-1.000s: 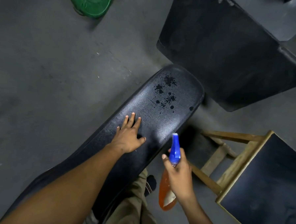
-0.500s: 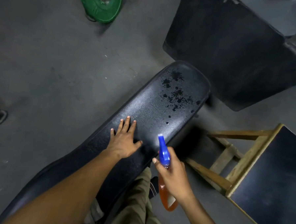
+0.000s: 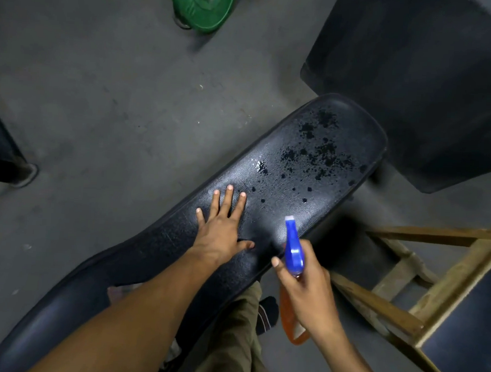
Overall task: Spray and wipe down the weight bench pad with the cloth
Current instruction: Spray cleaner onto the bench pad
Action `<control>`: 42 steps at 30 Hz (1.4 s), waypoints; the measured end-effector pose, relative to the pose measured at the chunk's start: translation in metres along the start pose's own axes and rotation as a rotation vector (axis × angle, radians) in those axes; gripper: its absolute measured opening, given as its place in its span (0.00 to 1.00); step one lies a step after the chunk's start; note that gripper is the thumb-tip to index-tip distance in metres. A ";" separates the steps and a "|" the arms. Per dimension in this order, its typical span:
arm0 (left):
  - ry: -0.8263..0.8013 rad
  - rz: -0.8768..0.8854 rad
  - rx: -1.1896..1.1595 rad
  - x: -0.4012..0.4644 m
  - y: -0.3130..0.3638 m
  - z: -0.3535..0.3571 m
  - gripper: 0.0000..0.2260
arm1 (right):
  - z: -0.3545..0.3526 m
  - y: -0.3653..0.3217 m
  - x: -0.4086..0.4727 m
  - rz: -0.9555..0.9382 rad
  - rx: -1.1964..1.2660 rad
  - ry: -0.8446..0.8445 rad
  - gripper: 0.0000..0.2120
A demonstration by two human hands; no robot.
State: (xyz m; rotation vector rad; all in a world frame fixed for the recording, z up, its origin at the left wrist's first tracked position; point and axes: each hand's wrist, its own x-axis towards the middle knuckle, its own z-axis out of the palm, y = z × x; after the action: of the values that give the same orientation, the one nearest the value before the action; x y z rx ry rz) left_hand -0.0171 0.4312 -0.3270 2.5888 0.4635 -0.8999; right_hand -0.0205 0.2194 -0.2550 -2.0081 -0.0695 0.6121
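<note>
Head view, the only one I have. My left hand (image 3: 222,227) lies flat on the bench pad (image 3: 292,188), fingers straight and slightly fanned, thumb out toward the bottle. Palm down, gripping nothing, just bracing.

My right hand (image 3: 307,291) is wrapped around the spray bottle (image 3: 293,251), blue head sticking up past the knuckles, orange body hanging below the wrist. The nozzle points away from me, along the pad. The trigger finger is hidden behind the blue head, so I cannot tell how far it is squeezed.

Beyond the left fingertips, dark wet droplets (image 3: 317,158) speckle the far rounded end of the pad. The stretch under and behind the left hand looks dry.

The cloth? Something pale peeks out beside my left forearm, but it is too dim to call.

My read: spraying is the step in hand, wiping not yet begun. To do it well I would aim the nozzle at the dry middle just ahead of the left fingers, keep the bottle near the pad, and mist evenly rather than pooling. That left hand sits close to the spray line; I would draw it back first.

Off past the right hand stands a wooden stool (image 3: 446,284); far beyond the left hand, a green weight plate (image 3: 202,4) on the floor.
</note>
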 end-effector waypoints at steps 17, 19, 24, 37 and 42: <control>0.084 0.053 0.007 -0.012 -0.006 0.009 0.51 | 0.007 0.037 -0.088 0.173 -0.023 0.164 0.11; 0.173 0.075 0.045 -0.015 -0.014 0.011 0.47 | 0.012 0.036 -0.088 0.126 -0.059 0.065 0.11; 0.290 0.064 0.058 -0.028 -0.018 0.024 0.42 | 0.023 0.034 -0.085 0.049 -0.078 -0.049 0.12; 0.282 -0.047 0.038 -0.108 -0.077 0.077 0.47 | 0.087 0.005 -0.117 -0.039 -0.032 -0.031 0.13; 0.259 -0.040 0.019 -0.108 -0.078 0.077 0.48 | 0.100 0.007 -0.113 -0.058 -0.041 -0.002 0.14</control>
State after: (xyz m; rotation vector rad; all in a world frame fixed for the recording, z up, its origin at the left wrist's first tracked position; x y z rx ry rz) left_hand -0.1704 0.4466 -0.3316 2.7348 0.5801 -0.5847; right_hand -0.1650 0.2632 -0.2541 -2.0375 -0.1416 0.5794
